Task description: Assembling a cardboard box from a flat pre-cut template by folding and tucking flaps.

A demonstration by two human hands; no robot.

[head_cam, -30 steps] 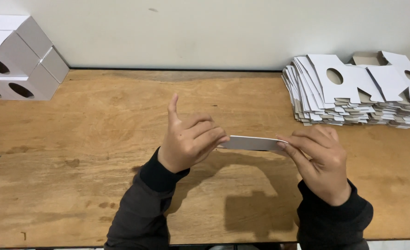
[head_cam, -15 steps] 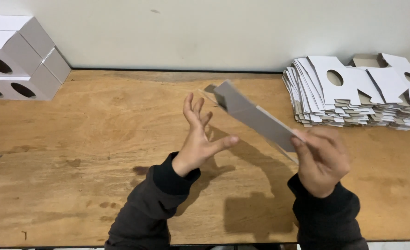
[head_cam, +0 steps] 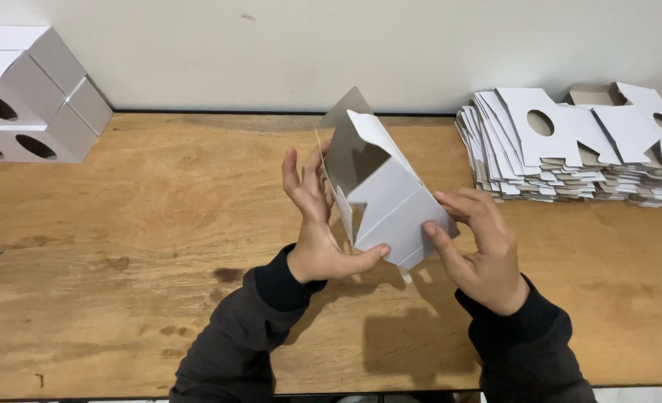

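Half-opened white carton [head_cam: 379, 198], centre, between both hands; finished white boxes [head_cam: 25, 93] stacked far left; flat die-cut blanks [head_cam: 570, 149] piled far right.

Box between the hands, over the table
Folded boxes [head_cam: 25, 97] sat far left on the table [head_cam: 122, 246]; flat blanks [head_cam: 570, 149] lay far right.

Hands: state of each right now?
Left hand: holding the white carton, fingers spread along its side.
Right hand: gripping the carton's lower corner.
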